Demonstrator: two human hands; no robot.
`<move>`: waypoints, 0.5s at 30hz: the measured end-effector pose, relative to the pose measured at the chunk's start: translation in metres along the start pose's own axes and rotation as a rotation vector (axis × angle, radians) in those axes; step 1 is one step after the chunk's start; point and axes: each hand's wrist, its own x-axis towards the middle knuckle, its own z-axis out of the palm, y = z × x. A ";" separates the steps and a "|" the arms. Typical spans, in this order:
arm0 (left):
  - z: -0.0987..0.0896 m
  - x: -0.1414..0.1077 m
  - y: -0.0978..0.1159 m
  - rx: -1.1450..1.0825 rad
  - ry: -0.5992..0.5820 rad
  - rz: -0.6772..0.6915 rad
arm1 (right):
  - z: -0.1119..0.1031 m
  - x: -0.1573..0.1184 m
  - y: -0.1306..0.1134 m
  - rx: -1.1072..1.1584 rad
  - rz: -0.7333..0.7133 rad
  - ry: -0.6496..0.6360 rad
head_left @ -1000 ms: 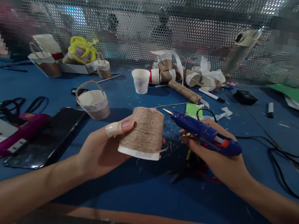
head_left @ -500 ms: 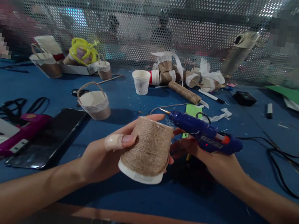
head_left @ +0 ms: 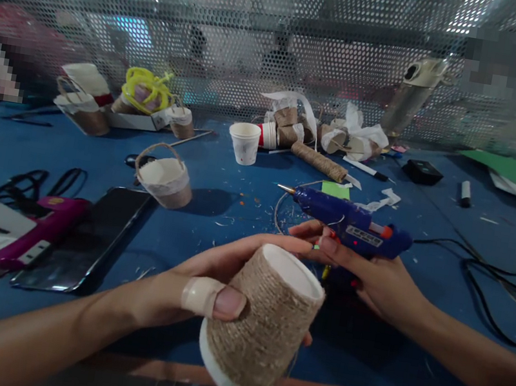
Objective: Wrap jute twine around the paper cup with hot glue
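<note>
My left hand (head_left: 212, 277), with a bandage on its thumb, grips a paper cup (head_left: 274, 319) wound with brown twine. The cup is tilted upside down, its white base facing up and its bare white rim toward the table's front edge. Just right of it, my right hand (head_left: 364, 265) is closed about the handle of a blue glue gun (head_left: 346, 219). The nozzle points left, above the table, apart from the cup. A loose strand of twine (head_left: 279, 206) curves behind the cup near the right fingers. Part of the gun's handle is hidden by the hand.
A small twine-handled basket (head_left: 166, 182), a phone (head_left: 94, 239) and a purple power strip (head_left: 44, 224) lie left. Behind stand a white paper cup (head_left: 243, 143) and a twine roll (head_left: 318, 161). The black cord (head_left: 474, 279) runs right. A perforated metal screen (head_left: 232, 45) closes the back.
My left hand has brought the wrapped cup down and nearer, tipping it so its white base shows. The glue gun has shifted slightly left, with my right fingers now nearer the left fingertips.
</note>
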 end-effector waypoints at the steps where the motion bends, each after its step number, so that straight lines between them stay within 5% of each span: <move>1: 0.000 0.000 0.000 0.000 -0.001 0.005 | -0.001 0.000 0.001 -0.010 -0.002 -0.005; 5: -0.003 0.003 0.001 -0.032 0.048 0.062 | -0.005 -0.001 0.001 -0.092 -0.109 0.084; 12: -0.008 0.014 0.004 -0.014 0.444 0.116 | -0.009 -0.006 -0.008 -0.144 -0.459 0.196; 15: -0.011 0.016 0.002 0.020 0.475 0.099 | -0.010 -0.011 -0.010 -0.204 -0.563 0.171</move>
